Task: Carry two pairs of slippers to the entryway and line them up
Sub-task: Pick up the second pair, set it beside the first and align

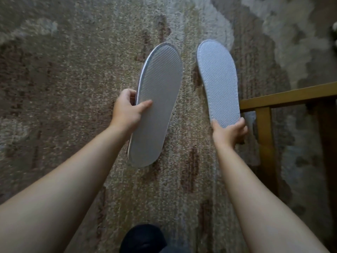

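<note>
My left hand (pixel 127 111) grips a flat white slipper (pixel 158 105) by its left edge, thumb across the textured grey sole, which faces up at me. A thin second edge shows beside it, so it may be a stacked pair; I cannot tell for sure. My right hand (pixel 228 133) pinches the heel end of another white slipper (pixel 218 83), sole also facing me, toe pointing away. Both are held in the air above the carpet, side by side and a little apart.
A mottled beige and brown carpet (pixel 73 88) covers the floor below. A wooden furniture frame (pixel 266 136) stands at the right, close to my right hand. My dark-socked foot (pixel 144 238) shows at the bottom edge.
</note>
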The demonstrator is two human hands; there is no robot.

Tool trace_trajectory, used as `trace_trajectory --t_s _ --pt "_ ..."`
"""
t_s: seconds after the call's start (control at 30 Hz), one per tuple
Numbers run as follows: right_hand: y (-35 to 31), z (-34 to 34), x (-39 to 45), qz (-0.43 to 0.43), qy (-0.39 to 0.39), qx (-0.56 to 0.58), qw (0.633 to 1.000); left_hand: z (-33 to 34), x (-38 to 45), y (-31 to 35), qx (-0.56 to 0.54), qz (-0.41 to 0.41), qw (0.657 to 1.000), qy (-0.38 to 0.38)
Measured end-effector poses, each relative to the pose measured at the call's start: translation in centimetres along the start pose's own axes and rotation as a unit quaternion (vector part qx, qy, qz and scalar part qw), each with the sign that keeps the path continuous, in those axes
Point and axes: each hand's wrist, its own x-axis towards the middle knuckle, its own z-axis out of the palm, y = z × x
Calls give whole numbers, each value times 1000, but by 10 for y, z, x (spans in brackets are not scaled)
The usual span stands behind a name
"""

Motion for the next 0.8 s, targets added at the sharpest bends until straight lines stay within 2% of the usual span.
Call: trace_trajectory --t_s 0.1,0.27,0.33,0.47,0.6,0.8 --pt "4 7 2 32 5 43 999 1 -4 -3 -7 -9 1000 2" --pt "-4 13 -9 30 25 96 995 -12 -12 2 8 -10 1000 -4" --pt "-9 11 -16 -5 19 95 995 -17 -13 7 10 -6 1000 -2" --pt "-30 -6 -48 -133 10 64 989 -40 -27 32 -6 8 1000 19" --pt "-87 -56 -104 -174 -22 102 979 -85 -70 99 -5 13 999 53" --pt "-213 -193 -209 -228 -130 105 959 -146 -164 276 7 10 995 96"
